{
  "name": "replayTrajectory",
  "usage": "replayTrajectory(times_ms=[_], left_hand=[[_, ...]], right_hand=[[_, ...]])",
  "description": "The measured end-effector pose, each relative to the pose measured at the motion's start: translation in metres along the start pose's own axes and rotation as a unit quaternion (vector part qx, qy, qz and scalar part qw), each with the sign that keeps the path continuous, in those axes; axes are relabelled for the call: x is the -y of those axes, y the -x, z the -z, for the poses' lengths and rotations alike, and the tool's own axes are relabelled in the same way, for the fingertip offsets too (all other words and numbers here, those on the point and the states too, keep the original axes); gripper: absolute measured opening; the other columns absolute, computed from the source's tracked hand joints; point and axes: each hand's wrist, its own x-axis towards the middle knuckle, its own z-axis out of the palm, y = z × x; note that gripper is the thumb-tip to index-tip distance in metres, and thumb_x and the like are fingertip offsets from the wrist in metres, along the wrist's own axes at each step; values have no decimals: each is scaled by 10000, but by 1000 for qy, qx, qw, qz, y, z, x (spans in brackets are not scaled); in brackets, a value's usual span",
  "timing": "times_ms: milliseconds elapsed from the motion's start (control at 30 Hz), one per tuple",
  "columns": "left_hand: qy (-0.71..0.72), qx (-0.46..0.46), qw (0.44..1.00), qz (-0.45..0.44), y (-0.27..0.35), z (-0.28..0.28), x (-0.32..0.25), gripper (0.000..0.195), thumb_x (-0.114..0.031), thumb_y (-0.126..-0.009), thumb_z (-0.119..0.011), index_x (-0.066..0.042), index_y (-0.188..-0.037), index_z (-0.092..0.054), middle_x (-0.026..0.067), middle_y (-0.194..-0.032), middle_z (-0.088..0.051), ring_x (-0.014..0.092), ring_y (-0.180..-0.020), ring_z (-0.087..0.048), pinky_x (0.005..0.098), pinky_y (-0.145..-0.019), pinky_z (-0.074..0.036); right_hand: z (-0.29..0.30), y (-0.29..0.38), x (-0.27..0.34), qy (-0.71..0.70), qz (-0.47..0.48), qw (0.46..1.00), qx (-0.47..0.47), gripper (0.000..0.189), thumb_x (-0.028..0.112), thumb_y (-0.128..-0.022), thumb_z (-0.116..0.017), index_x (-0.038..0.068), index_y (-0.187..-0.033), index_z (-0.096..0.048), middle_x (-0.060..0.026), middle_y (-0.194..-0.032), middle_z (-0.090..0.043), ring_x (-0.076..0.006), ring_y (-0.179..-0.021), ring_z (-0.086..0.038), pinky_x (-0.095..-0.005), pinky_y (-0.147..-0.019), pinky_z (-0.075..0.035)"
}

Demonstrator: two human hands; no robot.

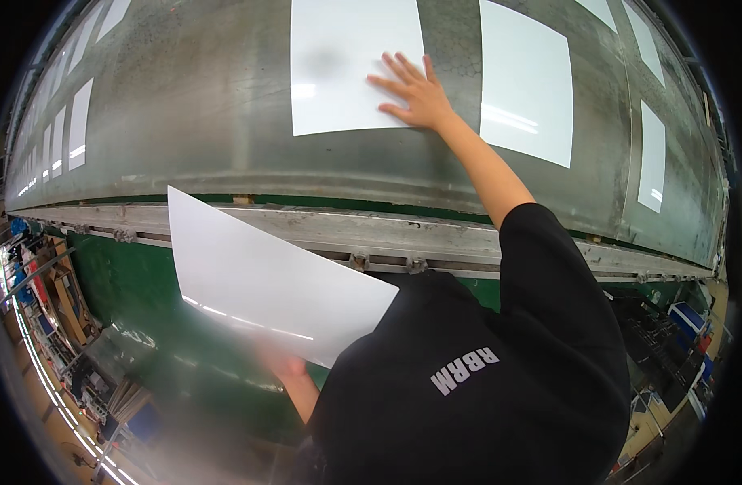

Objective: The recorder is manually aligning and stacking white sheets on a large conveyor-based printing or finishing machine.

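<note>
On a large grey metal-topped table (183, 121) lies a white glossy sheet (347, 66). My right hand (410, 91) rests on its lower right part with spread fingers, gripping nothing. Below the table's near edge, another white sheet (274, 273) is held at a tilt in front of my body. My left hand (280, 361) is at this sheet's lower edge, blurred and partly hidden by it; its fingers seem to be beneath the sheet. A third white sheet (525, 85) lies to the right of my right hand.
More white sheets lie at the far left (80, 124) and far right (651, 154) of the table. A metal rail (456, 239) with knobs runs along the near edge. Below is green floor (122, 273), with cardboard (68, 297) and stored items at the left.
</note>
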Motion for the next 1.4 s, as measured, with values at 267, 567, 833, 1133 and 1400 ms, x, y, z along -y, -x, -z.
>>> replayTrajectory(times_ms=[267,567,833,1133,1400], left_hand=[[31,103,993,55,-2,-4,4,531,-375,-798,-441,-52,-1193,-293,81,-1192,-355,252,-1078,-346,405,-891,-298],[3,95,994,49,-5,-6,0,529,-378,-799,-438,-49,-1190,-301,88,-1189,-357,249,-1074,-351,400,-885,-304],[2,94,995,40,1,-7,0,524,-372,-800,-440,-48,-1188,-304,86,-1189,-358,246,-1072,-353,396,-886,-305],[58,113,991,47,4,8,4,519,-365,-802,-439,-54,-1194,-298,84,-1194,-356,250,-1078,-348,408,-893,-296],[85,99,991,41,5,14,8,502,-360,-811,-422,-69,-1200,-296,77,-1203,-352,248,-1086,-344,411,-899,-287]], right_hand=[[2,4,21,2,-80,997,-1,512,563,-707,-407,366,-1175,-341,-4,-1292,-240,-198,-1197,-196,-423,-973,-136],[-1,3,24,10,-96,995,-33,502,557,-698,-424,367,-1158,-359,-15,-1271,-277,-200,-1182,-232,-417,-971,-148],[-2,4,28,14,-119,992,-35,474,542,-720,-410,373,-1160,-359,-5,-1274,-278,-197,-1183,-233,-418,-964,-166],[-1,4,31,15,-134,990,-43,468,532,-714,-424,354,-1146,-386,-23,-1261,-297,-211,-1171,-254,-424,-957,-177],[-4,4,32,2,-145,988,-55,470,533,-702,-439,346,-1132,-406,-28,-1255,-305,-208,-1170,-253,-419,-961,-167]])
